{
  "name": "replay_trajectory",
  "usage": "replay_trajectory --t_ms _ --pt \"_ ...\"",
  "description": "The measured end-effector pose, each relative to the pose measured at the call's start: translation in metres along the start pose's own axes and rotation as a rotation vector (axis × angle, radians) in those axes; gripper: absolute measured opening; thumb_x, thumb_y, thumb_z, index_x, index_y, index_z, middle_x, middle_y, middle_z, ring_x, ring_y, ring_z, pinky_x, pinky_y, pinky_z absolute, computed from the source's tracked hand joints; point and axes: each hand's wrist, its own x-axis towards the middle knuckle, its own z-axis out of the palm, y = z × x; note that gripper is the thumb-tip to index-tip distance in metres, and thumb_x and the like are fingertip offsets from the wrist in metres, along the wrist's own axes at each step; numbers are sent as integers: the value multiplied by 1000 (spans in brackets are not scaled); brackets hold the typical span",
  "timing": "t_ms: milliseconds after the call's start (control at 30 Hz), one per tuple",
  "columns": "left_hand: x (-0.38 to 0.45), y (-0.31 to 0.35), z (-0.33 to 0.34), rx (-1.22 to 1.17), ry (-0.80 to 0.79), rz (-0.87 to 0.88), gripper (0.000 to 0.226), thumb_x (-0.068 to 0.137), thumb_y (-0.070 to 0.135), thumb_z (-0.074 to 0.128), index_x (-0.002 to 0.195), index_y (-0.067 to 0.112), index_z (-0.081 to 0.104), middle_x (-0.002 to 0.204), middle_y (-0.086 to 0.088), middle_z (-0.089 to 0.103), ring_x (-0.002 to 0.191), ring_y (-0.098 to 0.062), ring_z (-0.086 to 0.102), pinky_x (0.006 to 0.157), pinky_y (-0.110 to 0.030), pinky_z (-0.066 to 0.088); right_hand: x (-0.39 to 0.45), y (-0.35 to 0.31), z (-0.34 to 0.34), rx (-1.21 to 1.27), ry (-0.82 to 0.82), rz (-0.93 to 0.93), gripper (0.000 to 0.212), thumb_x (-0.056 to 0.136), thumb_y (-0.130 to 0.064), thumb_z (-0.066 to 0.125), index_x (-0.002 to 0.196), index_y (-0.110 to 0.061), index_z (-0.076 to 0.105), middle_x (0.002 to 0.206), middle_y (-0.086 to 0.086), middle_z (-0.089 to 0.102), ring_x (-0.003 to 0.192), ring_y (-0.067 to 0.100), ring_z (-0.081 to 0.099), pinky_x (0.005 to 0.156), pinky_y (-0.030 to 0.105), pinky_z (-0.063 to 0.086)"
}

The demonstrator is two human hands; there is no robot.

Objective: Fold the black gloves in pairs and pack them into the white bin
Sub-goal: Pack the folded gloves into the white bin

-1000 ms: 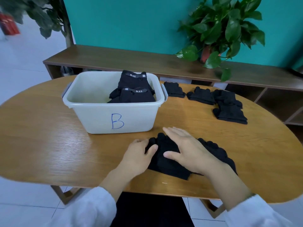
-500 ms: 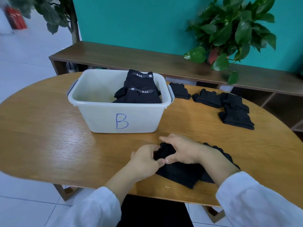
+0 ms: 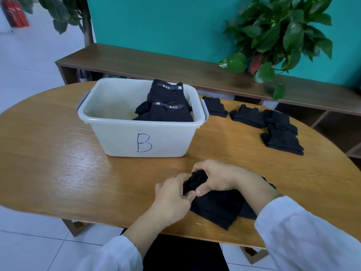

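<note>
Black knit gloves (image 3: 216, 207), stacked just in front of the white plastic bin (image 3: 144, 133), have their fingertip end pinched by both left hand (image 3: 172, 196) and right hand (image 3: 218, 178)

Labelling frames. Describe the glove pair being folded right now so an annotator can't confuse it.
On the wooden table, look at the near edge in front of the white bin. The black pair there is gripped by both hands, unlike the loose gloves lying untouched far right.
</note>
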Motion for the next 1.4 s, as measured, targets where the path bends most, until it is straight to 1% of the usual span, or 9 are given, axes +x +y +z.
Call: replay_trajectory --t_ms 300,500,633,767,1000,1100,1200,1333,1400 --pt "-3 1 -8 -86 -33 -23 41 95 31 60 135 26 52 121 10 61 116 -12 53 108 -34 31 2 0 -4 51 -39 3 26 77 -26 80 95 -26 62 96 1 65 92 21 62 81 39 52" --pt "-7 7 -17 -178 -40 -27 41 76 49 58 114 35 63 106 14 66 106 -9 59 100 -44 44 -3 0 -6 111 -26 -12 26 76 -27 80 96 -19 65 96 8 69 91 27 66 83 45 54" --pt "-9 10 -21 -204 -11 -22 56 74 57 61 124 34 60 114 14 63 109 -8 59 102 -46 43 -10 -2 -12 132 14 -46 28 76 -26 81 96 -15 66 98 13 69 94 31 67 84 48 54" --pt "-13 21 -40 -204 95 7 62 84 38 74 139 25 50 125 12 56 117 -6 52 107 -36 39 -27 -6 -32 161 70 -86 24 75 -26 82 92 -20 67 95 8 71 91 27 68 83 47 55" --pt "-11 43 -94 -264 374 114 63 79 39 78 136 29 51 122 17 54 114 3 49 84 -5 35 -73 -22 -93 102 187 -160 22 77 -26 81 94 -20 69 92 3 72 86 22 70 84 49 56" --pt "-7 47 -128 -180 595 87 70 77 48 77 137 22 51 125 9 52 119 -6 45 95 -23 38 -88 -32 -123 67 244 -178 22 76 -29 82 93 -23 69 93 0 72 86 21 69 85 48 55" --pt "9 39 -155 -7 786 0 82 65 70 60 117 7 52 110 1 51 112 -19 42 86 -33 36 -93 -45 -151 53 309 -188 26 75 -26 83 96 -22 69 96 3 73 91 23 69 87 43 54" --pt "32 14 -168 112 747 -268 112 64 78 61 140 2 31 144 -13 34 138 -34 24 111 -46 29 -90 -57 -184 65 343 -190 25 74 -19 83 93 -10 69 87 13 72 72 24 70 58 31 53" --pt "37 6 -167 149 708 -348 127 65 83 56 150 -3 14 158 -17 13 146 -32 7 119 -45 17 -85 -58 -199 71 371 -193 26 72 -21 84 91 -10 70 85 12 72 72 26 69 61 31 52"
